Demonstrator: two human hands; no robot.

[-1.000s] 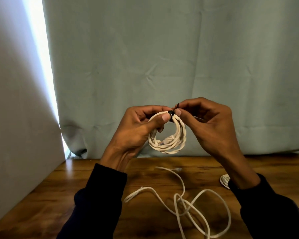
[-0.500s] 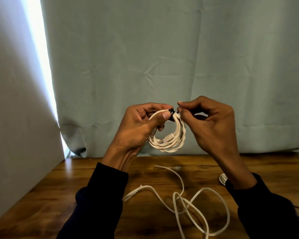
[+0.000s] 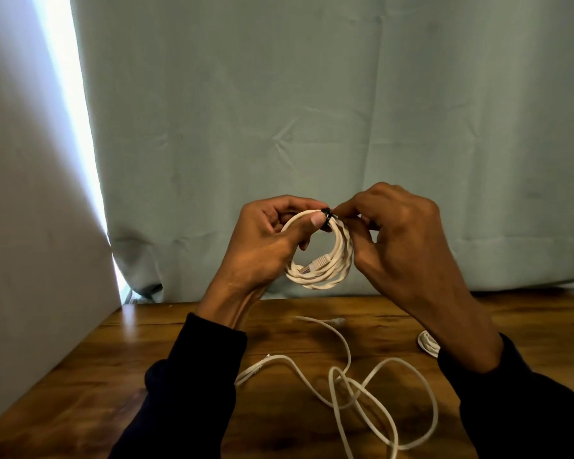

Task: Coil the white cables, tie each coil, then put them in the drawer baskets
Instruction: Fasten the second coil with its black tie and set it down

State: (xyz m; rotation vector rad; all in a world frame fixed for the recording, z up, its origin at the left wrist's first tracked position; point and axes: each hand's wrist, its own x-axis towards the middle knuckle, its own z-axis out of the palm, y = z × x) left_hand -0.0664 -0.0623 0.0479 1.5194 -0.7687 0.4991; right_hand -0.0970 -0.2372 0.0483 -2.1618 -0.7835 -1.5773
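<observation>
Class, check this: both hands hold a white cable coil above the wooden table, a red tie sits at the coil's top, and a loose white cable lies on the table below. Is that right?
Not quite. In the head view the tie at the top of the coil is black, not red. The rest stands: left hand, right hand, loose cable, table.

Coiled cable (image 3: 325,273): white
Tie (image 3: 327,214): black
Loose cable (image 3: 362,385): white
Table (image 3: 120,376): brown woodgrain
Curtain (image 3: 312,111): pale green
Sleeves (image 3: 193,385): dark navy
</observation>
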